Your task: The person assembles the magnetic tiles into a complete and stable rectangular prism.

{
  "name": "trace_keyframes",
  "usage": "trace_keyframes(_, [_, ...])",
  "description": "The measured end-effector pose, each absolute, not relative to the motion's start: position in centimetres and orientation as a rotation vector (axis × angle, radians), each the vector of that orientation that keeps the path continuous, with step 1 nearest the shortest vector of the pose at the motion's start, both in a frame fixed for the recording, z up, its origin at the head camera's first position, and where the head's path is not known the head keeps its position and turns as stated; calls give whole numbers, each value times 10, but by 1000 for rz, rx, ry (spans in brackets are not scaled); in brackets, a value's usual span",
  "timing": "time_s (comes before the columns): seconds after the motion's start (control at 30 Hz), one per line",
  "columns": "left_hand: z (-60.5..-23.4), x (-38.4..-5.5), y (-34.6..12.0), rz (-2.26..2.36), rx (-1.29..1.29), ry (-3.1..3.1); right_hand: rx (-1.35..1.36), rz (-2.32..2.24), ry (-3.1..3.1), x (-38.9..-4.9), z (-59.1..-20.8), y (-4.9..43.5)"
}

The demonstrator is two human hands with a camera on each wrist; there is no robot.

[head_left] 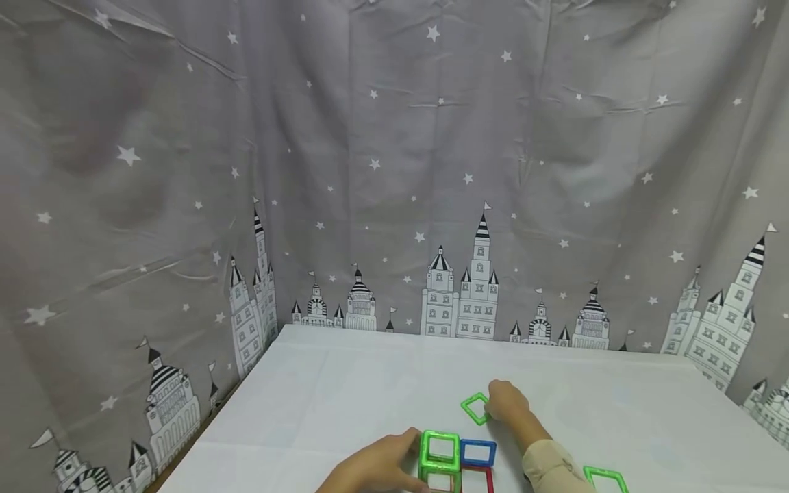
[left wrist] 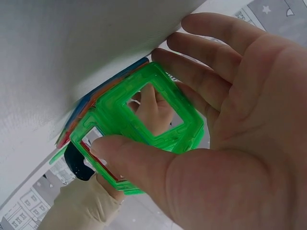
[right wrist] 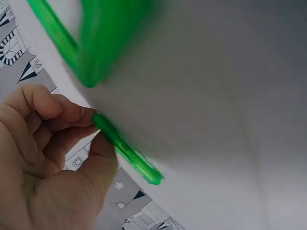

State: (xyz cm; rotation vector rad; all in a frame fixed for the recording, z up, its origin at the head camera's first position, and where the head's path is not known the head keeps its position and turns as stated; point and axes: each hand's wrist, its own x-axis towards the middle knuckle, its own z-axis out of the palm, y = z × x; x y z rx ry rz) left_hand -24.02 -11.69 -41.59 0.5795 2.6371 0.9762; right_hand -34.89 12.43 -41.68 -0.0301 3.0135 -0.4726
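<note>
My left hand holds a box-like build of green square magnetic tiles between thumb and fingers. In the left wrist view the thumb lies across the front of the green build, with the index finger at its far side. Beside the build, a blue magnetic tile and a red magnetic tile lie side by side. Farther back, my right hand pinches a loose green magnetic tile by one corner. The right wrist view shows this green tile edge-on between thumb and fingertips.
Another green magnetic tile lies on the white table to the right of my right forearm. A grey curtain printed with stars and castles hangs behind the table and along its left side.
</note>
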Motion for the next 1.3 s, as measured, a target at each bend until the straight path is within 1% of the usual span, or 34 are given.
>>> trace_keyframes(0.13, [-417, -240, -117, 1021, 532, 2612, -78, -516, 3038, -341, -417, 132])
trace_keyframes(0.47, [-423, -241, -117, 1063, 415, 2538, -192, -1017, 2969, -323, -417, 166])
trace_keyframes(0.6, [-424, -241, -118, 1050, 408, 2506, -223, -1180, 2931, -311, -412, 178])
trace_keyframes(0.73, [-426, -245, -118, 1039, 451, 2498, -357, -1251, 2928, -293, -401, 189])
trace_keyframes(0.83, [-436, -253, -121, 1025, 503, 2508, -513, -1257, 2905, -280, -391, 193])
trace_keyframes(0.93, [-457, -268, -125, 1020, 547, 2509, -637, -1274, 2850, -270, -381, 192])
trace_keyframes(1.0, [-471, -278, -127, 1017, 572, 2510, -691, -1311, 2787, -265, -375, 190])
trace_keyframes(1.07, [-474, -282, -128, 1010, 586, 2513, -721, -1343, 2708, -260, -369, 186])
trace_keyframes(1.13, [-467, -279, -126, 1022, 585, 2506, -739, -1354, 2620, -256, -365, 183])
trace_keyframes(1.3, [-430, -259, -118, 1052, 564, 2503, -750, -1340, 2451, -255, -365, 171])
